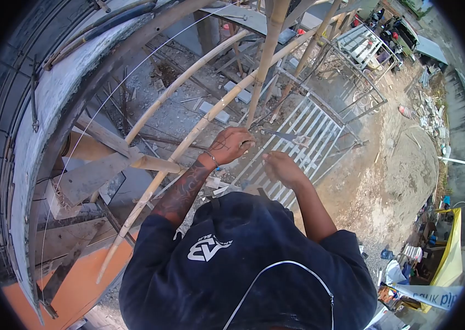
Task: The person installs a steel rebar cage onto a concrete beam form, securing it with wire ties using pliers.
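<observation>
My left hand (231, 145), with a bracelet at the wrist, is raised in front of my chest. Its fingers are curled closed, and what they hold, if anything, I cannot make out. To its right and slightly lower, my right hand (282, 168) is slightly blurred, its fingers drawn together and pointing toward the left hand. Just beyond both hands, a flat grey blade with a pale handle (300, 141) overlaps a white slatted metal frame (314, 127) far below. An upright bamboo pole (263, 63) rises close past my left fingertips.
Long bamboo poles (219, 105) cross diagonally on the left, beside a curved concrete edge (28, 118) with steel bars. Timber boards (92, 179) brace below it. A thin white line runs across the left. A sand pile (415, 159) and yellow sheet (450, 247) lie right.
</observation>
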A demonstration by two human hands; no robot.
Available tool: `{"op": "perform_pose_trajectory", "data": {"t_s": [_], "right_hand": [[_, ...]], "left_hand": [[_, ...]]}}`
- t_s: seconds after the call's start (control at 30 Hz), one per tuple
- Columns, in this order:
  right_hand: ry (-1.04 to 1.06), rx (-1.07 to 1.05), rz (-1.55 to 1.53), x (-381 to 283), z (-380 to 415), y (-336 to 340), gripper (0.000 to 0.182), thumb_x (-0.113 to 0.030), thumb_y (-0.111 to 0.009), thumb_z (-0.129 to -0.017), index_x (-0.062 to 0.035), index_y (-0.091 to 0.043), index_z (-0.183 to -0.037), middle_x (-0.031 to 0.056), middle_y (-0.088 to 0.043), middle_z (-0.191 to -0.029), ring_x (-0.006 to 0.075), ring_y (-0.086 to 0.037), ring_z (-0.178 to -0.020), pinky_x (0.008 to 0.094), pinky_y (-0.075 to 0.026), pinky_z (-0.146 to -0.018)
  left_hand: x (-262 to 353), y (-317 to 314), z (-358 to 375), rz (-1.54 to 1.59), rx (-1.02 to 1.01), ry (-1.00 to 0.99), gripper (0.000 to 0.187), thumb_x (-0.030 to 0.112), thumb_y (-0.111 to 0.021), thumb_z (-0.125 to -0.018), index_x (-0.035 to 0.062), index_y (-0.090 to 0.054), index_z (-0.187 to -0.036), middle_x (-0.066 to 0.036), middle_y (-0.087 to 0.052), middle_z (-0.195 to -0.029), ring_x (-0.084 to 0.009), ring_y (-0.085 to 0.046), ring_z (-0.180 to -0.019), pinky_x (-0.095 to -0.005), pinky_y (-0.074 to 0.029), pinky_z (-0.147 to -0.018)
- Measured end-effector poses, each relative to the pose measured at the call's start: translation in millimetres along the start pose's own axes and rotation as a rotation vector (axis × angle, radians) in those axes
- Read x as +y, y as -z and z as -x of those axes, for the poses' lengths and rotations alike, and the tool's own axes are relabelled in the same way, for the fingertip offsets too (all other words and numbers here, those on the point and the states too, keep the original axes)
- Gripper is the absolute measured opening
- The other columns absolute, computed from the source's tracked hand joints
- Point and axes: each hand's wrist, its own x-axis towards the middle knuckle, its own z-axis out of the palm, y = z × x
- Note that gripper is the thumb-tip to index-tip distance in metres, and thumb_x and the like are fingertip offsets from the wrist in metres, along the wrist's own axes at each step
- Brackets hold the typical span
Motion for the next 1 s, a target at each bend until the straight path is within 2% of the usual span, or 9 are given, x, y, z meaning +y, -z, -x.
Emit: {"op": "perform_pose_trajectory", "data": {"t_s": [0.03,0.1,0.23,0.3,0.53,0.7,0.83,0.93,1.0], "right_hand": [[0.001,0.000,-0.001,4,-3,3,0.026,-0.030,-0.054,-0.093,-0.0073,-0.051,-0.081,-0.0033,-0.046,-0.059,0.0079,-0.044,-0.048,0.0218,-0.036,-0.043],[-0.153,-0.277,-0.638,15,-14,17,0.024,-0.030,-0.054,-0.093,-0.0093,-0.050,-0.082,-0.0051,-0.042,-0.058,0.0051,-0.041,-0.046,0.0183,-0.032,-0.039],[-0.118,-0.433,-1.001,19,-13,18,0.024,-0.030,-0.048,-0.096,-0.0082,-0.050,-0.086,-0.0057,-0.040,-0.057,0.0034,-0.040,-0.044,0.0163,-0.032,-0.038],[-0.111,-0.507,-1.586,9,-2,11,0.028,-0.029,-0.040,-0.099,-0.0044,-0.053,-0.094,-0.0039,-0.045,-0.059,0.0045,-0.041,-0.043,0.0176,-0.032,-0.036],[0.230,-0.757,-1.444,1,21,-21,0.037,-0.024,-0.027,-0.100,0.0038,-0.048,-0.113,-0.0018,-0.050,-0.057,0.0095,-0.043,-0.040,0.0219,-0.036,-0.038],[0.131,-0.920,-1.157,18,32,-37,0.034,-0.014,-0.029,-0.096,0.0022,-0.049,-0.118,-0.0042,-0.040,-0.047,0.0103,-0.043,-0.043,0.0237,-0.037,-0.045],[0.185,-0.910,-1.141,13,35,-46,0.027,-0.012,-0.034,-0.096,-0.0003,-0.050,-0.113,-0.0046,-0.042,-0.051,0.0101,-0.047,-0.049,0.0236,-0.037,-0.047],[0.434,-0.657,-1.350,-19,36,-46,0.015,-0.009,-0.040,-0.095,-0.0048,-0.049,-0.105,-0.0005,-0.054,-0.067,0.0120,-0.051,-0.057,0.0233,-0.040,-0.052],[0.823,-0.027,-1.090,-39,29,-40,0.008,-0.006,-0.042,-0.094,-0.0078,-0.043,-0.101,0.0084,-0.061,-0.090,0.0159,-0.058,-0.069,0.0253,-0.044,-0.061]], "left_hand": [[0,-1,0,-0.032,0.028,-0.031,0.016,0.017,-0.061,-0.083,0.0034,-0.066,-0.090,-0.014,-0.061,-0.085,-0.0323,-0.059,-0.083,-0.0389,-0.047,-0.074],[1,-1,-1,-0.066,0.063,-0.067,0.016,0.017,-0.062,-0.083,0.0034,-0.066,-0.089,-0.014,-0.061,-0.086,-0.0320,-0.059,-0.083,-0.0386,-0.047,-0.074],[2,-5,3,0.045,0.034,0.052,0.019,0.018,-0.059,-0.085,0.0029,-0.065,-0.094,-0.015,-0.062,-0.089,-0.0323,-0.060,-0.085,-0.0383,-0.047,-0.075],[-1,-12,4,0.075,0.039,0.083,0.019,0.018,-0.058,-0.087,0.0027,-0.064,-0.097,-0.015,-0.063,-0.090,-0.0324,-0.060,-0.085,-0.0384,-0.047,-0.075],[9,-21,10,0.265,0.103,0.002,0.020,0.014,-0.052,-0.090,-0.0002,-0.063,-0.099,-0.016,-0.063,-0.087,-0.0316,-0.061,-0.080,-0.0376,-0.047,-0.073],[13,-16,12,0.318,0.088,-0.014,0.021,0.014,-0.052,-0.090,-0.0004,-0.063,-0.100,-0.017,-0.062,-0.087,-0.0312,-0.061,-0.080,-0.0371,-0.047,-0.073],[12,-12,15,0.305,0.094,-0.040,0.022,0.015,-0.053,-0.090,-0.0008,-0.063,-0.101,-0.017,-0.063,-0.089,-0.0327,-0.061,-0.081,-0.0375,-0.047,-0.073],[1,-17,21,0.281,0.041,0.051,0.023,0.017,-0.054,-0.090,-0.0003,-0.063,-0.102,-0.017,-0.064,-0.091,-0.0340,-0.061,-0.085,-0.0376,-0.047,-0.076],[-11,-24,26,0.269,-0.022,0.115,0.023,0.018,-0.055,-0.089,0.0001,-0.063,-0.102,-0.017,-0.064,-0.092,-0.0345,-0.060,-0.087,-0.0376,-0.047,-0.077]]}}
